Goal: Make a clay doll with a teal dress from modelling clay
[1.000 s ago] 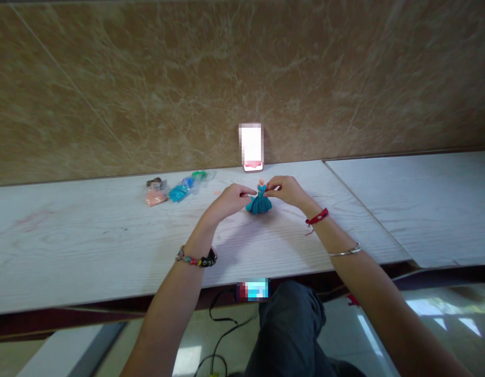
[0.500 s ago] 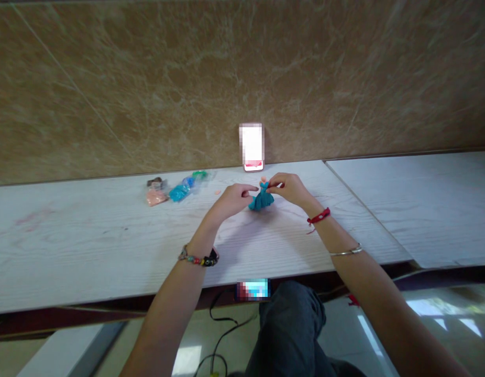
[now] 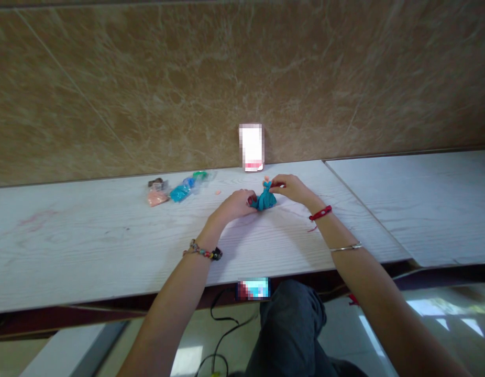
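Note:
A small clay figure [image 3: 267, 200] in a pleated teal dress, with peach-coloured clay at its top, stands on the white wood-grain table [image 3: 109, 251]. My left hand [image 3: 238, 203] has its fingers closed on the lower left edge of the skirt. On the other side, my right hand [image 3: 288, 186] pinches the figure near its bodice with thumb and forefinger. Just left of my left hand lies a small flat peach-coloured piece of clay [image 3: 218, 192].
Bags of peach clay [image 3: 157, 197] and blue clay [image 3: 180, 192], with green clay [image 3: 200, 175] behind, lie at the back left. A phone [image 3: 252, 147] leans on the marbled wall [image 3: 148, 78]. Another lit screen [image 3: 253, 288] sits below the table's front edge. Cables [image 3: 222, 335] hang near the floor.
My left hand has moved slightly right and down and has closed on the skirt's edge, where its forefinger was stretched out before. The figure has shifted a little to the right.

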Demonstrator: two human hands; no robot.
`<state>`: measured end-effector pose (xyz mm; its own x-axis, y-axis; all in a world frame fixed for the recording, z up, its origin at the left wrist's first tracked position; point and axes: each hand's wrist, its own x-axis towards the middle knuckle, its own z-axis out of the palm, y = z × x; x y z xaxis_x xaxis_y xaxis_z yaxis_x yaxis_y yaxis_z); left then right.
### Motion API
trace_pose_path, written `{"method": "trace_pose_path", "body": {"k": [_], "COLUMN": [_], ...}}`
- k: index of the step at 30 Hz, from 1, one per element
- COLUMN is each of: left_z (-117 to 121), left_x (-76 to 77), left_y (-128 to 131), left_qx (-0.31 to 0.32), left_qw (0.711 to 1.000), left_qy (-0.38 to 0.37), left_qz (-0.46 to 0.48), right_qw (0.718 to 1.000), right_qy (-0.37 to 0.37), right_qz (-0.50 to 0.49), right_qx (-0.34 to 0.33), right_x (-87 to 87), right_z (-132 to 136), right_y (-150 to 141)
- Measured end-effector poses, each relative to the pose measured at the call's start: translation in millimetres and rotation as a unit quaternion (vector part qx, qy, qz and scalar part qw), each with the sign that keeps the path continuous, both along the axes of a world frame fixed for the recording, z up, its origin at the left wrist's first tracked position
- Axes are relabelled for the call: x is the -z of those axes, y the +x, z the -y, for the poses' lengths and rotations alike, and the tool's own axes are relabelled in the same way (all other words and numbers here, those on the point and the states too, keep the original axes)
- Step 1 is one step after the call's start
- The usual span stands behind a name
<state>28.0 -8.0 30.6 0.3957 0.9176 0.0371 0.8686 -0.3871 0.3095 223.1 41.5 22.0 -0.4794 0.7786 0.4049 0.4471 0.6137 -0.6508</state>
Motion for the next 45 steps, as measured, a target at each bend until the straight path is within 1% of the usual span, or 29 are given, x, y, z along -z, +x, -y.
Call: {"method": "trace_pose_path", "body": {"k": [2,4,6,10,12,15,19,22,25,29,34,41,45], "left_z": [-2,-3,-4,-5,-5,-7,-8,-9,-8,-1,8,12,10], "left_x": [1.7,3.8,5.7,8.3,9.9,12.6,14.9,15.2,13.5,7.1,1.0,2.0,4.8], "left_y": [-1,-2,-1,2,5,9,10,7,4,5,14,25,24], "left_qx": [0.006,0.013,0.006,-0.062,-0.086,-0.087,-0.051,-0.027,-0.021,-0.039,-0.047,-0.093,-0.098], "left_qw": [1.0,0.999,0.996,0.984,0.98,0.984,0.993,0.995,0.996,0.994,0.992,0.989,0.99], "left_qy": [0.014,0.042,0.074,0.152,0.169,0.138,0.084,0.077,0.075,0.083,0.101,0.099,0.093], "left_qz": [-0.003,-0.02,-0.044,-0.066,-0.067,-0.071,-0.06,-0.056,-0.051,-0.06,-0.052,-0.052,-0.028], "right_qw": [1.0,1.0,1.0,0.999,0.999,0.999,0.999,0.999,0.999,0.999,0.999,0.998,0.998], "right_qy": [-0.001,-0.001,-0.001,0.013,0.024,0.036,0.039,0.032,0.03,0.035,0.036,0.041,0.039], "right_qz": [-0.002,-0.005,-0.008,-0.03,-0.038,-0.025,0.005,0.018,0.023,0.031,0.035,0.039,0.044], "right_qx": [-0.005,-0.013,-0.016,0.012,0.023,0.023,0.02,0.022,0.025,0.023,0.019,0.025,0.027], "right_x": [1.0,1.7,2.0,2.4,2.9,3.6,3.1,2.3,1.9,1.5,0.3,-0.6,-1.1], "right_z": [-1,-2,-3,-3,-3,-2,0,2,2,2,3,3,5], "right_y": [1,1,1,0,-1,-2,-2,-1,0,2,2,1,1]}}
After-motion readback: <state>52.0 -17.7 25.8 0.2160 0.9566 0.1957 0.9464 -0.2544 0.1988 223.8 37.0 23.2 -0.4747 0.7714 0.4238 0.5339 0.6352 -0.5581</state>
